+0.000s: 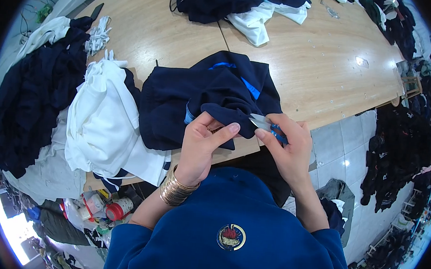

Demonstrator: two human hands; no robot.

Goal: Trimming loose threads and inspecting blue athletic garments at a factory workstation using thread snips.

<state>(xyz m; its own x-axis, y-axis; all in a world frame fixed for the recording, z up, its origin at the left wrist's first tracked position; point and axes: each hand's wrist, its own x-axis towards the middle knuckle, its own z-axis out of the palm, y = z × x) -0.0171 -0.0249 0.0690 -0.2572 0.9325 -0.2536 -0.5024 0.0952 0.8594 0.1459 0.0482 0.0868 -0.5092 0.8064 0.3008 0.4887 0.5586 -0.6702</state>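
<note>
A navy garment with bright blue trim lies bunched at the table's near edge. My left hand, with gold bangles at its wrist, pinches a fold of it between thumb and fingers. Around a small pair of scissors with blue handles, the fingers of my right hand are closed. The silver blades point left and lie against the held fold. Whether they touch a thread or the cloth's edge is too small to tell.
White garments and a dark navy pile lie to the left, near a bundle of white cords. Navy and white clothes sit at the table's far side. Dark clothes are heaped on the right over a tiled floor.
</note>
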